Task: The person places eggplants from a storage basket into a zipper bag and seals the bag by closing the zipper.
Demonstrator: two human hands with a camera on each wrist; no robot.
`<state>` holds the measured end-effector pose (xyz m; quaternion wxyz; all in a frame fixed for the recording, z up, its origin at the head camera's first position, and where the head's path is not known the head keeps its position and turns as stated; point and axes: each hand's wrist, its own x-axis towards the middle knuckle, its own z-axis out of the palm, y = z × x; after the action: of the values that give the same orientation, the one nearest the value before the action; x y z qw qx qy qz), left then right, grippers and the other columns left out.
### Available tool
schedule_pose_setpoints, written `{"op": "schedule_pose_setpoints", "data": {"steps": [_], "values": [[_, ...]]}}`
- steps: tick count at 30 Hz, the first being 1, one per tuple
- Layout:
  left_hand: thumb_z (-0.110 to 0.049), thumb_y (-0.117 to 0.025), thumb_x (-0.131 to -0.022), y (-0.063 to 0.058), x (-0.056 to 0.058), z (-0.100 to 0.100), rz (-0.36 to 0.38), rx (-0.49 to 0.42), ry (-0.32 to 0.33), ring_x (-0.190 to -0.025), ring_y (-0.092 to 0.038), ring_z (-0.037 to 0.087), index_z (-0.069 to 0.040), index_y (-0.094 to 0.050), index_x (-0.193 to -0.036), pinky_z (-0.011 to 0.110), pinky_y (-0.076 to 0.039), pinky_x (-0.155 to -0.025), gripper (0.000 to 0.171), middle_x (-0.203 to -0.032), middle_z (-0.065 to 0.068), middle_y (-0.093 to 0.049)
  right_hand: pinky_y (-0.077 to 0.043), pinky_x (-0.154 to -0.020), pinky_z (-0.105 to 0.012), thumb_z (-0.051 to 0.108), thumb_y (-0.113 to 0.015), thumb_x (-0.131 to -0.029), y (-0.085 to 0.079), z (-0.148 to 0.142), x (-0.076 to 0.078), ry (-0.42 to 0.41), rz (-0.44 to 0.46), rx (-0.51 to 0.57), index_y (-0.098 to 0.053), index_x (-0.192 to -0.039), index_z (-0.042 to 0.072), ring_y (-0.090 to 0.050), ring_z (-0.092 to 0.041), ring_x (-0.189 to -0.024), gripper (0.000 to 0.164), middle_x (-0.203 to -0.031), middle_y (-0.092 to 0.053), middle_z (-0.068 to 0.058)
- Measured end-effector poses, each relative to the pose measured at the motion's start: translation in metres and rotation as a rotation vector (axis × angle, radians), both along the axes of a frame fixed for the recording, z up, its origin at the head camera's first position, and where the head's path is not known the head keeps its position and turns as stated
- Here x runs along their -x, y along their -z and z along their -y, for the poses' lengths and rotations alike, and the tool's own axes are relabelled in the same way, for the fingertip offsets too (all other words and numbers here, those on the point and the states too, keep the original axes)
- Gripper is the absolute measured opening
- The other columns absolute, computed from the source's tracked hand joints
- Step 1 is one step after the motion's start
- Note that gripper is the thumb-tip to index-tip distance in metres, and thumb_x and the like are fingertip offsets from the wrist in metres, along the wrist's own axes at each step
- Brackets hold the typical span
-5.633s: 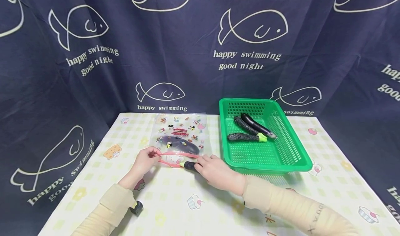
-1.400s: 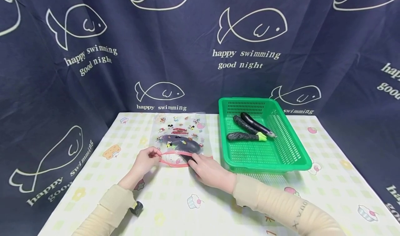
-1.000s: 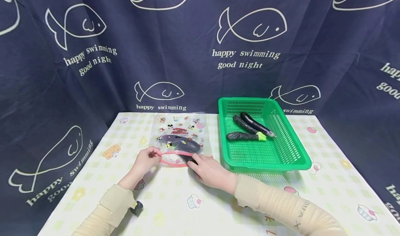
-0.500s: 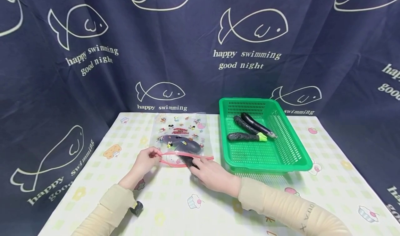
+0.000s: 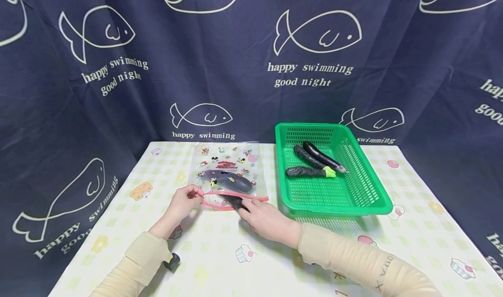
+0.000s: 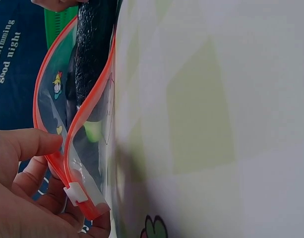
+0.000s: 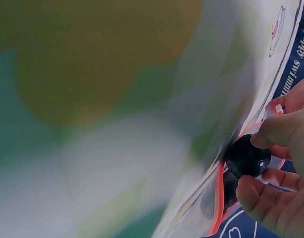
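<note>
A clear zip bag [image 5: 204, 157] with cartoon prints and a red zip edge lies on the table, its mouth towards me. One dark eggplant [image 5: 237, 184] lies inside it. At the left end of the mouth, my left hand [image 5: 181, 207] pinches the red edge beside the white slider [image 6: 75, 193]. My right hand [image 5: 271, 220] grips the rounded end of a wrinkled black eggplant [image 5: 234, 202]. This eggplant passes through the bag's gaping mouth, its green stem end [image 6: 92, 131] inside. The right wrist view shows fingers and thumb round its blunt end [image 7: 247, 156].
A green perforated basket [image 5: 338, 208] stands right of the bag. It holds two wrinkled eggplants [image 5: 304, 171] with bright green stems and a smooth one [image 5: 326, 157]. A patterned cloth [image 5: 220, 253] covers the table; a dark blue curtain [image 5: 243, 48] hangs behind.
Seconds ago the held eggplant's green end was at the bag's mouth; now it is inside. Over the last second my right hand has drawn back slightly to the right. The left hand stays put.
</note>
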<state>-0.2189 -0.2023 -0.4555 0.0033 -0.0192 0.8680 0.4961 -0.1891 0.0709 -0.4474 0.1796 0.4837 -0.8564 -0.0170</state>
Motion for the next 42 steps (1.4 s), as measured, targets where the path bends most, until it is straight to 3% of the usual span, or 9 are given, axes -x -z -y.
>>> {"op": "schedule_pose_setpoints", "data": {"steps": [14, 25, 32, 42], "values": [[0.002, -0.064, -0.076, 0.001, 0.000, -0.001, -0.006, -0.002, -0.001, -0.071, -0.051, 0.016, 0.000, -0.064, -0.088, 0.025, -0.043, -0.065, 0.012, -0.075, 0.003, -0.059, -0.051, -0.066, -0.029, 0.014, -0.057, -0.089, -0.002, 0.008, 0.007, 0.030, 0.002, -0.009, -0.053, -0.098, 0.010, -0.051, -0.016, -0.077, 0.011, -0.097, -0.049, -0.003], [0.002, -0.063, -0.076, -0.001, 0.000, -0.001, -0.005, 0.002, -0.002, -0.071, -0.050, 0.016, -0.002, -0.065, -0.087, 0.025, -0.043, -0.064, 0.011, -0.075, 0.003, -0.058, -0.050, -0.059, -0.026, 0.011, -0.056, -0.089, 0.001, 0.014, 0.015, 0.043, -0.095, -0.056, -0.058, -0.100, 0.009, -0.056, -0.015, -0.084, 0.011, -0.103, -0.054, -0.004], [0.002, -0.062, -0.076, -0.003, -0.001, -0.001, -0.004, 0.003, -0.004, -0.071, -0.050, 0.016, -0.002, -0.065, -0.086, 0.025, -0.043, -0.063, 0.012, -0.074, 0.003, -0.058, -0.051, -0.065, -0.026, 0.012, -0.058, -0.088, 0.000, 0.018, 0.018, 0.058, -0.112, -0.121, -0.063, -0.108, 0.009, -0.056, -0.017, -0.092, 0.020, -0.112, -0.057, -0.004], [0.002, -0.063, -0.076, -0.003, 0.000, 0.000, -0.004, 0.003, 0.003, -0.070, -0.050, 0.015, 0.001, -0.064, -0.090, 0.024, -0.043, -0.062, 0.014, -0.075, 0.003, -0.058, -0.048, -0.059, -0.025, 0.013, -0.062, -0.085, 0.000, 0.022, 0.022, 0.053, -0.179, -0.132, -0.068, -0.103, 0.013, -0.056, -0.015, -0.087, 0.019, -0.106, -0.057, -0.001]]}}
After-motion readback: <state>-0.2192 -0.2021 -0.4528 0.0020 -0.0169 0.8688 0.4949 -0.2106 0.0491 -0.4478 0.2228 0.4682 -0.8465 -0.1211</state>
